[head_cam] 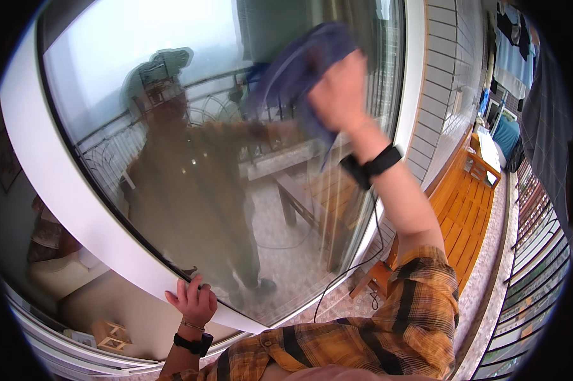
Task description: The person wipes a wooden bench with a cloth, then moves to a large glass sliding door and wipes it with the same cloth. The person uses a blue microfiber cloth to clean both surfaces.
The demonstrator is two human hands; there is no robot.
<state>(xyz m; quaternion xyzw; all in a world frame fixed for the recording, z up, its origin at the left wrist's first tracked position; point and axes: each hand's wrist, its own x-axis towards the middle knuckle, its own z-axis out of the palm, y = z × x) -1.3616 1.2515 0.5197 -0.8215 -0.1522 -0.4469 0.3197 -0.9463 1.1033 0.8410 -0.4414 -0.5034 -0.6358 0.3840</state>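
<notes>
My right hand (340, 93) is raised at the upper right of a glass door pane (205, 190) and grips a dark blue cloth (291, 71), both blurred. The cloth lies over or close against the glass; exact contact cannot be told. Low on the left, my left hand (192, 297) rests with spread fingers on the white door frame (100, 228), its fingertips at the edge of the pane, holding nothing. The glass reflects a person in a cap and a balcony railing.
On the right are a tiled wall (420, 119), a wooden bench (463, 224), a metal railing (529, 281) and hanging clothes (514, 62). A black cable (336, 281) runs below the pane beside a small wooden stool (379, 281).
</notes>
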